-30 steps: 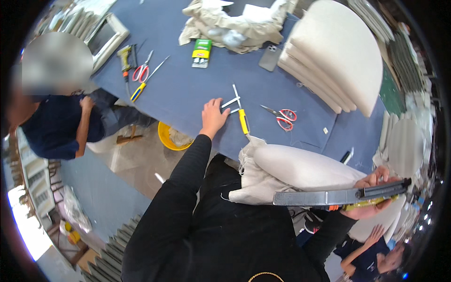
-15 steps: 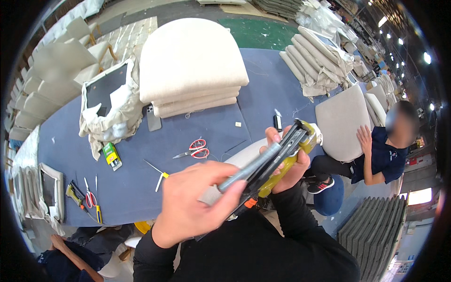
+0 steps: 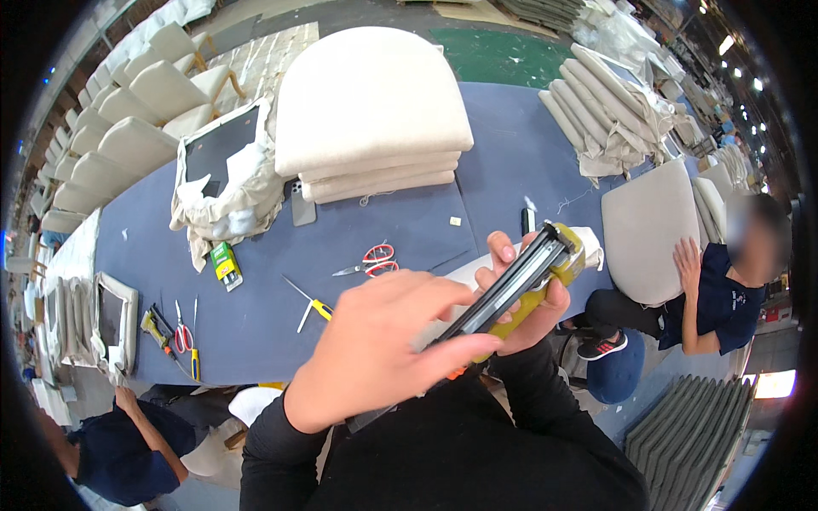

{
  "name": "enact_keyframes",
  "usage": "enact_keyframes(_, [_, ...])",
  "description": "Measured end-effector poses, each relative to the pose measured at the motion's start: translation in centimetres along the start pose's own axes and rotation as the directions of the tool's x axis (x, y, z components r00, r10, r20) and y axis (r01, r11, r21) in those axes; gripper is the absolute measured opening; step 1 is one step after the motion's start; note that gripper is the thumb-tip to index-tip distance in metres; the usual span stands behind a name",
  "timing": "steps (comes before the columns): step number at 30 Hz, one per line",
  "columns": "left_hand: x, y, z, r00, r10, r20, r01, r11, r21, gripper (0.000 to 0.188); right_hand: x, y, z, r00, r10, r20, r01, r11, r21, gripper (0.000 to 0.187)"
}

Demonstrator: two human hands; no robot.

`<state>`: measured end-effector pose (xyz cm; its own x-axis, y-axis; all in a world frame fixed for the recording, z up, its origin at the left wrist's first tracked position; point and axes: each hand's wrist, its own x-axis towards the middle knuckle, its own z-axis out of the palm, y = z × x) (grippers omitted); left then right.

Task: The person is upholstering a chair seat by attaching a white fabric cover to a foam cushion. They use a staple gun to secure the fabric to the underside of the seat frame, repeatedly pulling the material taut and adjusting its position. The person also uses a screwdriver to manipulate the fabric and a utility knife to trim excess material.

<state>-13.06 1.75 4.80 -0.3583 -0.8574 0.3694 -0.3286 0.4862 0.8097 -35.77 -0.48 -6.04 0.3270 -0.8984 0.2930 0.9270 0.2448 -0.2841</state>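
Observation:
My right hand [image 3: 548, 313] holds an olive-yellow staple gun [image 3: 521, 317] tilted in front of my chest. Its long dark magazine [image 3: 511, 281] faces up, with a pale metal strip lying along it. My left hand [image 3: 383, 341] grips the rear of the magazine, fingers on top and thumb along the near side. Just beyond the gun a pale padded piece [image 3: 588, 244] shows in part. On the blue table [image 3: 383, 221] lie red-handled scissors [image 3: 376, 262] and a yellow-handled screwdriver [image 3: 320, 308], both left of the gun.
Stacked beige cushions [image 3: 375, 111] stand at the far middle, beside a phone [image 3: 302, 207]. A green-yellow box [image 3: 227, 268] lies left. Another staple gun [image 3: 157, 328] and scissors [image 3: 182, 335] lie far left. At right, a co-worker's hand [image 3: 687, 266] touches a padded panel [image 3: 649, 230].
The grey metal strip that my left hand held above the gun now lies in the magazine. My left hand has moved onto the magazine. The whole view has shifted slightly.

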Motion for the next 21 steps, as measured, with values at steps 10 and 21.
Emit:
enact_keyframes(10, [-26.3, -34.3, 4.0, 0.486, -0.723, -0.492, 0.842, 0.538, 0.041, 0.035, -0.7, -0.9, 0.0, 0.997, -0.061, 0.057, 0.064, 0.997, -0.043, 0.054])
enact_keyframes(21, [-27.4, -38.4, 6.9, 0.402, -0.718, -0.569, 0.912, 0.368, 0.181, 0.030, -3.5, -2.1, -1.5, 0.981, -0.160, 0.108, 0.165, 0.985, -0.039, 0.065])
